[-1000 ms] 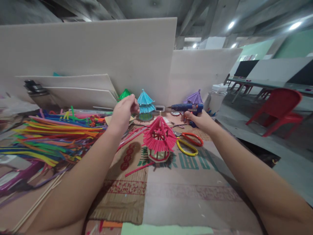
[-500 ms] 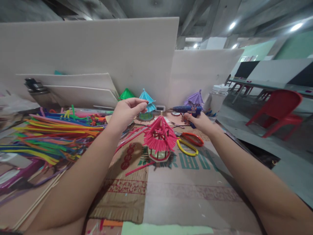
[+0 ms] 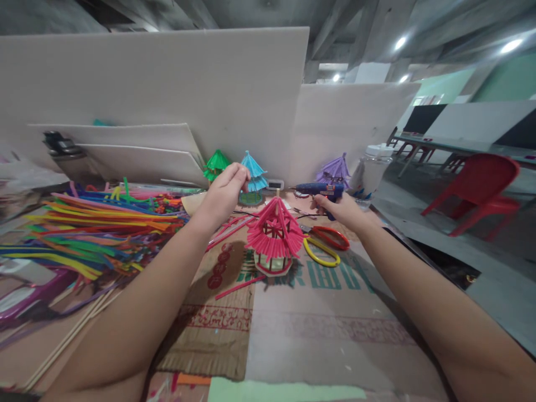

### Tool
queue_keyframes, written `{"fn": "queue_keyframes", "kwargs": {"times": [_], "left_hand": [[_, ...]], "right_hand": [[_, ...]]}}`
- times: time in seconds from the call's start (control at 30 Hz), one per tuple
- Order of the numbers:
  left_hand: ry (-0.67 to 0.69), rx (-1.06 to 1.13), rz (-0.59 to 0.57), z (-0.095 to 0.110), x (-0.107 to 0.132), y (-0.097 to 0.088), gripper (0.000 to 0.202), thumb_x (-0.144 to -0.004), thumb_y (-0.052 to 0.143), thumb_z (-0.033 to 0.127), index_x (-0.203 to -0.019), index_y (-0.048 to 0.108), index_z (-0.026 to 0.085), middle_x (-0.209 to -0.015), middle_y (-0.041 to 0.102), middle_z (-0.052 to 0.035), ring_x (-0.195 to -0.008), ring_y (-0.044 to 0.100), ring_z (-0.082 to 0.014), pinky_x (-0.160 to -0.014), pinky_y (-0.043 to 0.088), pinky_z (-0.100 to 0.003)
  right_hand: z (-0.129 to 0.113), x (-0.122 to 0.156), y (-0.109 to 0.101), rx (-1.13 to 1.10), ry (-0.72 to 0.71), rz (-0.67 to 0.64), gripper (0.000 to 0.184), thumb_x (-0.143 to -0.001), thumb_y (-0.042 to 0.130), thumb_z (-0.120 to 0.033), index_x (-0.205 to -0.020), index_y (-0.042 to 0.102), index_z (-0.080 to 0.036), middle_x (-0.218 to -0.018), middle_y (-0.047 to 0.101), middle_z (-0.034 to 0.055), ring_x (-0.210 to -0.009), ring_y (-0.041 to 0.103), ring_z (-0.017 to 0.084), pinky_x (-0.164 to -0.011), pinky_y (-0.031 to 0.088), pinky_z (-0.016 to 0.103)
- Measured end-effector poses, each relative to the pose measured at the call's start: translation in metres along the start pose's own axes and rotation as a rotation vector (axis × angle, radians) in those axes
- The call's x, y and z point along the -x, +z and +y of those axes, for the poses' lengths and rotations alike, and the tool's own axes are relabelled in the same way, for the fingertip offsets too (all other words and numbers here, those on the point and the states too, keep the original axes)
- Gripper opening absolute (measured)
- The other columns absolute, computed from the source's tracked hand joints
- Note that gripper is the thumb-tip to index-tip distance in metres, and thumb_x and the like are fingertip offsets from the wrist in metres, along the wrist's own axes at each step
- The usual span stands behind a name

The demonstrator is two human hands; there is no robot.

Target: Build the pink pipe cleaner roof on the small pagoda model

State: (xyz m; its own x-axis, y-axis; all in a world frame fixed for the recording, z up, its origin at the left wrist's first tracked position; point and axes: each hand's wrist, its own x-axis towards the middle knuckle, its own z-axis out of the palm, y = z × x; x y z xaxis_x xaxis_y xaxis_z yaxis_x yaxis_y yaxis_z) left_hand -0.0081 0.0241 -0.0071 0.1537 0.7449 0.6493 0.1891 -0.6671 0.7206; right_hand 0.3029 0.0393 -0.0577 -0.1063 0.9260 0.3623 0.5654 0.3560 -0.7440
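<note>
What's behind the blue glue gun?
Behind the glue gun, the upper part of a purple pointed roof shows, with a white board beyond. What's below that roof can't be seen; the gun and right hand cover it.

Far right: red chair (image 3: 479, 181) on grey floor (image 3: 502, 279), long table (image 3: 456, 147) beyond. Far side of worktop (image 3: 27, 352): tall white board (image 3: 167, 84) upright; dark-lidded bottle (image 3: 67, 152) to left, white-lidded clear jar (image 3: 372, 170) to right. Ceiling light (image 3: 401, 42) lit.

Blue glue gun (image 3: 320, 188) in the right hand (image 3: 340, 207), left hand (image 3: 228, 188) bunched, pink-roofed model (image 3: 275, 241) on cardboard (image 3: 209, 353) between the forearms (image 3: 422, 287).
</note>
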Motion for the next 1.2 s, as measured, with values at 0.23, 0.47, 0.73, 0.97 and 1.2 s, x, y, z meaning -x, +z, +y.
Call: {"fn": "queue_keyframes", "kwargs": {"times": [0.23,0.47,0.73,0.97,1.2], "left_hand": [[-0.024,-0.111,0.009,0.001,0.002,-0.002,0.038,-0.094,0.053,0.047,-0.070,0.060,0.018,-0.069,0.058,-0.0014,-0.070,0.054,-0.0149,-0.065,0.042,-0.025],[-0.068,0.004,-0.078,0.000,0.006,0.007,0.033,-0.083,0.069,0.050,-0.085,0.068,0.017,-0.084,0.070,-0.0039,-0.078,0.062,-0.0163,-0.075,0.048,-0.027],[-0.043,0.024,-0.045,0.004,0.008,0.014,0.024,-0.094,0.054,0.035,-0.094,0.068,0.015,-0.083,0.068,-0.0043,-0.081,0.063,-0.0156,-0.076,0.048,-0.026],[-0.155,0.002,-0.029,0.011,0.012,0.014,0.024,-0.085,0.064,0.032,-0.098,0.076,0.016,-0.080,0.074,-0.0045,-0.077,0.067,-0.0168,-0.069,0.050,-0.026],[-0.075,0.047,0.005,0.010,0.008,0.014,0.006,-0.080,0.061,0.025,-0.078,0.061,0.019,-0.076,0.062,0.0000,-0.074,0.058,-0.0144,-0.073,0.046,-0.026]], "right_hand": [[0.002,0.001,0.003,-0.002,0.009,0.040,0.048,-0.082,0.061,-0.064,-0.082,0.067,-0.017,-0.083,0.073,0.0095,-0.066,0.064,0.017,-0.055,0.046,0.026],[0.002,0.001,0.004,0.011,0.013,0.036,0.047,-0.083,0.060,-0.063,-0.083,0.067,-0.016,-0.085,0.073,0.0106,-0.068,0.063,0.017,-0.057,0.047,0.027],[-0.002,0.003,0.005,0.030,0.011,0.036,0.048,-0.083,0.060,-0.063,-0.081,0.067,-0.016,-0.085,0.074,0.0109,-0.067,0.064,0.017,-0.056,0.047,0.026],[-0.005,0.004,0.005,0.043,0.023,0.034,0.051,-0.081,0.061,-0.066,-0.081,0.070,-0.016,-0.088,0.075,0.0117,-0.068,0.066,0.017,-0.056,0.047,0.025],[-0.005,0.004,0.004,0.068,0.060,0.018,0.050,-0.084,0.059,-0.062,-0.088,0.075,-0.014,-0.082,0.075,0.0127,-0.074,0.069,0.021,-0.055,0.047,0.025]]}}
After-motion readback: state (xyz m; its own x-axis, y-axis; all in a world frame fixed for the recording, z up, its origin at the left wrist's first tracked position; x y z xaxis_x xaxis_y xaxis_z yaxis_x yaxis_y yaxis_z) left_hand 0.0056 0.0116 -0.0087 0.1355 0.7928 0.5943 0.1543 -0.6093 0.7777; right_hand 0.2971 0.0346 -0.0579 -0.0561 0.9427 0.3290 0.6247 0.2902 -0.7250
